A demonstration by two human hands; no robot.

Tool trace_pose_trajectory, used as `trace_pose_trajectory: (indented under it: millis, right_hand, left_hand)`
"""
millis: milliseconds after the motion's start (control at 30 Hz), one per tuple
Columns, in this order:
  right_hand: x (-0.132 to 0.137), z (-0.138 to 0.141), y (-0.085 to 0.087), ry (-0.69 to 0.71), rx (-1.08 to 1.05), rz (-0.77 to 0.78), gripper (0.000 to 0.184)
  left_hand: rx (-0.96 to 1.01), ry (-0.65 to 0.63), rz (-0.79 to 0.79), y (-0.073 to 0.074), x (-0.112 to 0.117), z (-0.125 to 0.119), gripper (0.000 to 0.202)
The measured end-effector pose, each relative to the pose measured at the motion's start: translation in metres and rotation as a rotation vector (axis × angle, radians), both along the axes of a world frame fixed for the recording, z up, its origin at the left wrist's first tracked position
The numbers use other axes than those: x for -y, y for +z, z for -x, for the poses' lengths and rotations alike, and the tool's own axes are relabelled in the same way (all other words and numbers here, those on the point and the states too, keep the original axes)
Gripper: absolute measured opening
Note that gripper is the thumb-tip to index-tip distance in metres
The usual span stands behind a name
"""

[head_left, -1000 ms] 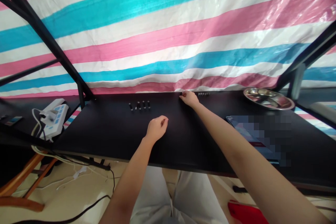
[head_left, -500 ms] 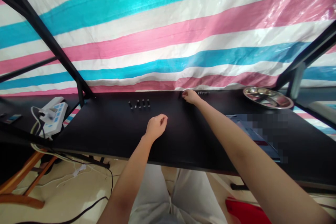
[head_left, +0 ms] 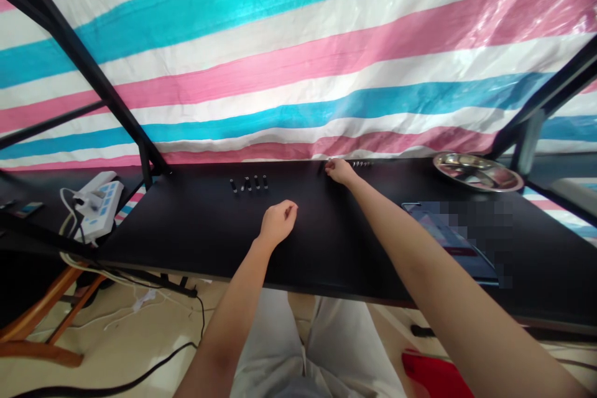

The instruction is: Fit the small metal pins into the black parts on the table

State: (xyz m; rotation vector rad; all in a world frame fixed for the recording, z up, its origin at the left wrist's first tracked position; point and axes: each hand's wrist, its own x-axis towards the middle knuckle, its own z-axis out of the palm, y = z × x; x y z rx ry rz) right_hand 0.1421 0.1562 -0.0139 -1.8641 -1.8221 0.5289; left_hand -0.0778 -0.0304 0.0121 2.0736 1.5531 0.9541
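My left hand [head_left: 278, 222] is curled into a loose fist over the middle of the black table; its inside is hidden. Behind it to the left is a short row of small dark cylinders [head_left: 256, 183] with pale ends, a small light piece [head_left: 242, 188] lying among them. My right hand [head_left: 339, 171] reaches to the table's back edge with its fingertips pinched together. What they grip, if anything, is too small to tell. Just left of those fingertips are small dark pieces [head_left: 321, 168]. To the right of this hand lies a row of small silvery pieces [head_left: 362, 164].
A divided metal tray [head_left: 478, 172] stands at the back right of the black table [head_left: 186, 230]. A tablet-like device [head_left: 452, 242] lies partly behind my right forearm. White power strips [head_left: 100, 205] are at far left. Black frame posts [head_left: 107, 99] flank the table before a striped sheet [head_left: 280, 74].
The whole view has shifted slightly to the right. Both hands keep nearly the same place and closed shape; no piece has plainly been moved.
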Motion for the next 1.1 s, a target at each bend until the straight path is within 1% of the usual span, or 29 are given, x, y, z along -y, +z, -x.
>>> trace_pose_trajectory:
  millis: [100, 200, 333, 433, 500, 567, 667, 767, 833, 933, 1100]
  right_hand:
    - [0.002, 0.001, 0.001, -0.004, 0.025, -0.009, 0.020]
    - [0.007, 0.000, 0.003, -0.019, 0.027, -0.017, 0.025]
    - [0.019, -0.007, 0.004, -0.064, 0.035, -0.033, 0.030]
    - [0.036, -0.010, 0.006, -0.098, 0.028, -0.084, 0.029]
    - [0.051, -0.008, 0.008, -0.125, -0.037, -0.133, 0.025]
    - [0.067, -0.001, 0.009, -0.172, -0.164, -0.180, 0.021]
    - [0.090, 0.013, 0.006, -0.212, -0.411, -0.260, 0.021]
    - [0.111, 0.027, 0.000, -0.183, -0.597, -0.289, 0.024]
    - [0.122, 0.032, -0.003, -0.153, -0.633, -0.313, 0.025]
    - [0.133, 0.035, -0.003, -0.101, -0.606, -0.328, 0.023]
    - [0.142, 0.040, 0.001, -0.027, -0.488, -0.331, 0.022]
  left_hand:
    - [-0.011, 0.009, -0.018, -0.001, -0.001, 0.000, 0.024]
    - [-0.045, 0.045, -0.032, -0.001, -0.001, 0.000, 0.023]
    - [-0.123, 0.142, -0.026, 0.002, 0.000, 0.000, 0.023]
    - [-0.158, 0.229, -0.018, 0.005, 0.002, -0.001, 0.024]
    - [-0.147, 0.284, -0.006, 0.006, 0.002, -0.001, 0.024]
    - [-0.109, 0.347, 0.005, 0.009, 0.003, -0.002, 0.027]
    - [-0.057, 0.432, 0.027, 0.015, 0.002, -0.003, 0.044]
    - [-0.103, 0.462, 0.096, 0.026, -0.004, -0.003, 0.060]
    - [-0.174, 0.473, 0.145, 0.032, -0.010, -0.001, 0.066]
    - [-0.282, 0.489, 0.176, 0.036, -0.022, 0.002, 0.065]
    - [-0.374, 0.472, 0.189, 0.034, -0.040, 0.003, 0.060]
